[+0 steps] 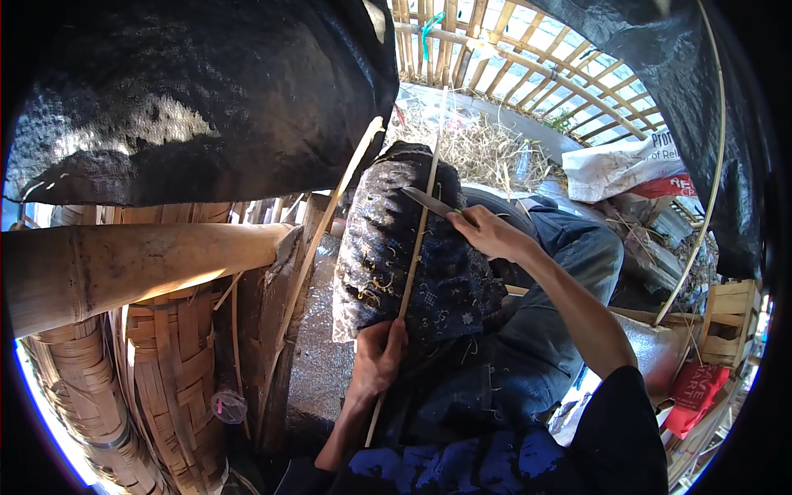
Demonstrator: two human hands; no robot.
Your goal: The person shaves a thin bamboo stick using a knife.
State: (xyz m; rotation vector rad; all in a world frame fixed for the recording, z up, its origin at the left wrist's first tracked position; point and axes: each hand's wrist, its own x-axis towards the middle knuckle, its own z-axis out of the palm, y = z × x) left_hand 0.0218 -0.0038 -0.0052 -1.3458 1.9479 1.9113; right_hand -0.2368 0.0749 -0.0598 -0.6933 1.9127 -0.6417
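Note:
A long, thin bamboo strip runs lengthwise over a dark patterned cloth draped across my lap. My left hand is closed round the strip near its lower end. In my right hand is a knife, its blade lying across the strip farther up. The blade touches or nearly touches the strip; which one I cannot tell. Small curled shavings are scattered over the cloth. The knife's handle is mostly hidden by my fingers.
At left, a thick bamboo pole juts in above woven bamboo baskets. Black plastic sheeting hangs overhead. A slatted bamboo fence curves behind a straw heap with a clear bottle. White-and-red sacks lie at right.

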